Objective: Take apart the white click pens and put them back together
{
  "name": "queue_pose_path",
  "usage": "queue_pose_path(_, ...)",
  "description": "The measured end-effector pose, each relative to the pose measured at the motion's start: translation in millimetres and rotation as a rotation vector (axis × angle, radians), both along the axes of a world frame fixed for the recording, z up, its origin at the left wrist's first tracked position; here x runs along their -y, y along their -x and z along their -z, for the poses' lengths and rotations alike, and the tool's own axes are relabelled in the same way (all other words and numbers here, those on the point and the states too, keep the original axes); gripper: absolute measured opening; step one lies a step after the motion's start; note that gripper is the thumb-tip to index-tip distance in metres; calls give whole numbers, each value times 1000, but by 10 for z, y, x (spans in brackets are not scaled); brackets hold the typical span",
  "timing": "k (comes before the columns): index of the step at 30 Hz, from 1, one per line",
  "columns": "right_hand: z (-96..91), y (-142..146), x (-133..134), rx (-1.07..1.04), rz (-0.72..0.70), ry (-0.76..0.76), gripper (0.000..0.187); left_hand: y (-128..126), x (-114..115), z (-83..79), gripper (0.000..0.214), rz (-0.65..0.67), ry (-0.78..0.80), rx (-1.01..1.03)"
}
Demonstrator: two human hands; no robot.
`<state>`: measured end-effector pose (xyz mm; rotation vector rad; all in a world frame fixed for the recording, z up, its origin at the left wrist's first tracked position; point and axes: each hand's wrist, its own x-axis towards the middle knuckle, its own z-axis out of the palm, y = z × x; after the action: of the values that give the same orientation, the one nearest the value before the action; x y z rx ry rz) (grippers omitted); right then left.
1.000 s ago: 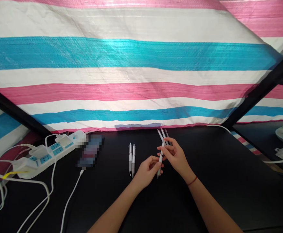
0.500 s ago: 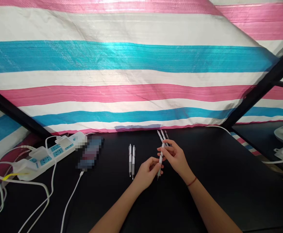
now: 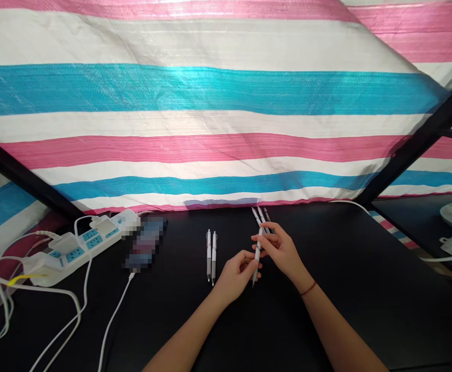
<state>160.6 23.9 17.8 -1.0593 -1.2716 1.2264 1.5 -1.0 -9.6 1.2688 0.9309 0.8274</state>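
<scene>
From the head view, the left hand (image 3: 235, 277) and right hand (image 3: 280, 252) hold a white pen (image 3: 257, 253) upright, its long axis running near to far, tip pointing near and slightly left. The left fingers (image 3: 249, 261) are clamped on its lower barrel, the right fingers (image 3: 263, 238) closed around its upper barrel. Two pens (image 3: 211, 256) lie side by side on the black bench (image 3: 326, 310) to the left, tips near; three more pens (image 3: 260, 217) slant just far of the hands. Print on the barrels is too small to read

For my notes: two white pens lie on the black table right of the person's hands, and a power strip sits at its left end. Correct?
No: the head view shows the two white pens left of the left hand and right hand. The black table and power strip stand as said.
</scene>
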Motion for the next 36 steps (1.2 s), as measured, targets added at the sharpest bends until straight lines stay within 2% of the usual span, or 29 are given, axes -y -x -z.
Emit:
queue_pose_path(5, 1, -8, -5, 12, -22, -4, 40, -2, -5, 21, 30, 0, -1, -2)
queue_pose_path(9, 7, -13, -8, -5, -11, -2, 46, 1, -4, 12, 31, -3, -6, -5)
queue_pose_path(13, 22, -12, -10, -13, -33, -24, 41, 1, -2, -16, 30, 17, -1, -13)
queue_pose_path(18, 11, -16, -11, -19, -9, 2, 48, 0, 1, -37, 32, 9, 10, -5)
queue_pose_path(22, -5, -29, -8, 6, -29, -9, 42, 0, 1, -35, 32, 16, 2, -13)
queue_pose_path(26, 5, -15, -22, 4, -12, 8, 58, -2, -3, -13, 34, 4, 3, 4)
queue_pose_path(28, 23, -5, -37, 0, 1, 8, 65, -4, -8, -8, 34, -20, -5, 8)
queue_pose_path(30, 41, 1, -49, 3, 27, -9, 63, -5, -20, -20, 33, -80, -46, 5)
queue_pose_path(33, 52, 7, -39, 82, 7, -53, 47, 8, -51, -69, 30, -212, -106, 56)
queue_pose_path(36, 36, 35, 5, 284, -100, -130, 30, 44, -90, -118, 29, -329, -95, 113)
